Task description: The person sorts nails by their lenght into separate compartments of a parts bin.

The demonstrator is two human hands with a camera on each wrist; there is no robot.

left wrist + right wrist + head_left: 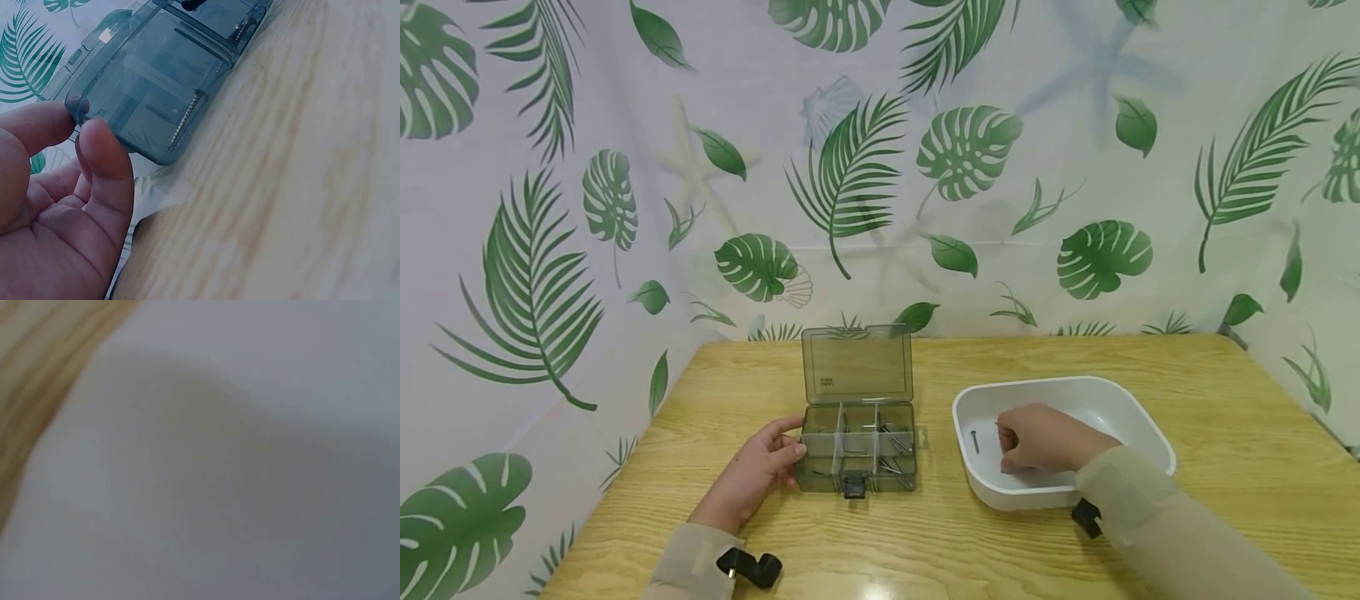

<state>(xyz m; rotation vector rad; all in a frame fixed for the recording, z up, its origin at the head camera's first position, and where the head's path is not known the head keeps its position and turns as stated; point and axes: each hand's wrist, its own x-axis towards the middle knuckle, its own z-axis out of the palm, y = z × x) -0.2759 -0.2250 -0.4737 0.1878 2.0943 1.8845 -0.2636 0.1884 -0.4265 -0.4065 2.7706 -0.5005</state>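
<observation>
A grey see-through compartment box (856, 446) stands on the table with its lid (857, 364) raised. My left hand (758, 468) holds the box's left side, thumb and forefinger pinching its corner in the left wrist view. Through the box wall a threaded screw (185, 119) shows; more metal pieces lie in the right compartments. My right hand (1051, 442) reaches down into a white tray (966, 479), fingers bent toward its floor. Left of those fingertips lies a single screw (975, 442). I cannot tell whether the right fingers hold anything.
The wooden table (880, 554) carries both containers, the tray to the right of the box. A leaf-patterned cloth (865, 275) hangs behind and along the sides. Blurred tray wall (206, 487) fills most of the right wrist view.
</observation>
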